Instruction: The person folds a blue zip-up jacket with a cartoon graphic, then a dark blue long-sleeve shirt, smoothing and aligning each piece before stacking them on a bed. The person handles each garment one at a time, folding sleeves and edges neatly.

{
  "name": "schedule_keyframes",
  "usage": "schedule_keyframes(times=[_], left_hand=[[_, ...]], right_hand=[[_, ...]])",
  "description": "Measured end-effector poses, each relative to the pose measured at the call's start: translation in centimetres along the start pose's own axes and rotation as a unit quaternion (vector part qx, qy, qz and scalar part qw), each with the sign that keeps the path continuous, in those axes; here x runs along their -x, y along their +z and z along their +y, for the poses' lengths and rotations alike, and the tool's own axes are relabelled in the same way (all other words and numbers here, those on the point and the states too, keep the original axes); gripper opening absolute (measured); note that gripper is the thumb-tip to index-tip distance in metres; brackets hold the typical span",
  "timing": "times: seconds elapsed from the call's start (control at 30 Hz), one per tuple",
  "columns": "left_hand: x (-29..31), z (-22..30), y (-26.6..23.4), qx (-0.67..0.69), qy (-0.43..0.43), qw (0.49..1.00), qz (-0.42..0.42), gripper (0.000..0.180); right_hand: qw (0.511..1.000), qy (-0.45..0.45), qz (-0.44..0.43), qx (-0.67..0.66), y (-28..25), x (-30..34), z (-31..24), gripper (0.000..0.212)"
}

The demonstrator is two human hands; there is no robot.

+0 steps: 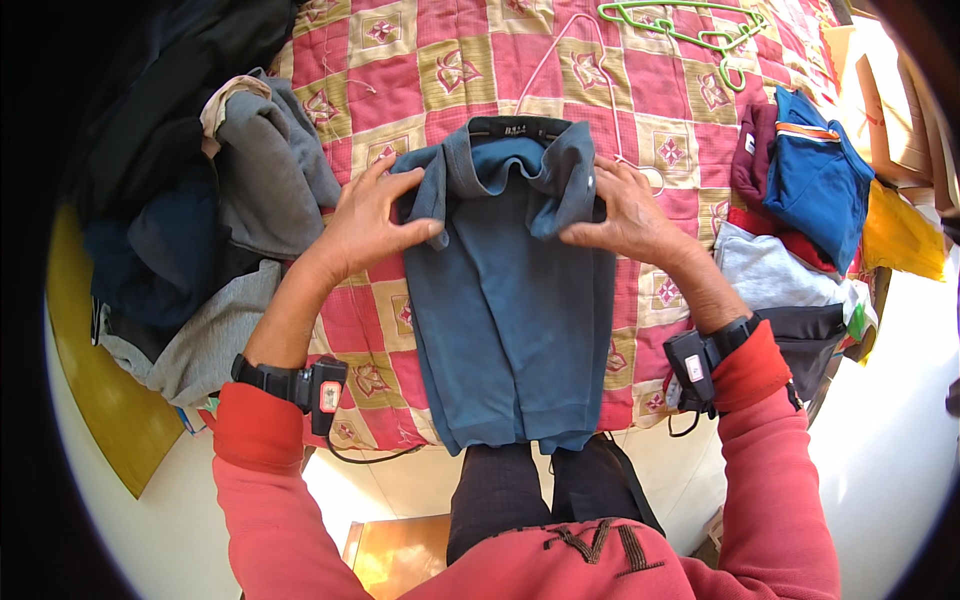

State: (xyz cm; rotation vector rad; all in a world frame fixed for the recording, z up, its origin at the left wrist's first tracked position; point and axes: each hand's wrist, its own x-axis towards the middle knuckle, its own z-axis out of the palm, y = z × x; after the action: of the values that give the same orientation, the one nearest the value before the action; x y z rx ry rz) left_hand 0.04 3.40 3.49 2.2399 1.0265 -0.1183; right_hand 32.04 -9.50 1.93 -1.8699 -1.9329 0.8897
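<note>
Blue-grey sweatshirt [510, 320] lay centre of head view on checked bedcover [365, 75], collar [515, 128] at 12 o'clock, hem [482, 428] at 6. Left hand [365, 225] at its 10, right hand [637, 225] at its 2: thumbs [413, 234] on cloth, fingers [402, 183] at the shoulder edges, half spread; couldn't tell if cloth was pinched. Grey garment [272, 165] sat at 10, beyond the left hand.

The blue-grey garment [510, 310] is smooth, matt cloth; the checked bedspread [405, 90] is matt cloth too, faintly wrinkled. The green hangers [662, 28] look like smooth, slightly glossy plastic, the box [885, 115] like matt cardboard.
</note>
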Motion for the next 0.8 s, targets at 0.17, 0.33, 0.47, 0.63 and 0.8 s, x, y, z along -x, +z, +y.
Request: schedule_keyframes(times=[0.17, 0.33, 0.47, 0.63, 0.8], left_hand=[[-1.8, 0.8, 1.7, 0.099, -0.011, 0.981, 0.165, 0.043], [1.1, 0.9, 2.7, -0.018, 0.107, 0.968, 0.226, 0.015], [3.8, 1.1, 3.0, -0.155, 0.200, 0.951, 0.180, 0.007], [5.1, 1.5, 3.6, -0.145, 0.182, 0.956, 0.180, 0.006], [5.0, 3.6, 4.9, -0.083, 0.147, 0.956, 0.240, 0.023]], right_hand=[[0.982, 0.028, 0.139, -0.127, 1.6, -0.2, -0.6, 0.033], [0.977, -0.072, 0.181, -0.087, 2.2, 3.3, 0.6, 0.031], [0.980, -0.120, 0.153, 0.052, 2.3, 6.1, 2.2, 0.029], [0.986, -0.058, 0.150, 0.051, 2.4, 7.8, 3.1, 0.022], [0.973, -0.027, 0.221, -0.053, 1.5, 7.0, -0.1, 0.027]])
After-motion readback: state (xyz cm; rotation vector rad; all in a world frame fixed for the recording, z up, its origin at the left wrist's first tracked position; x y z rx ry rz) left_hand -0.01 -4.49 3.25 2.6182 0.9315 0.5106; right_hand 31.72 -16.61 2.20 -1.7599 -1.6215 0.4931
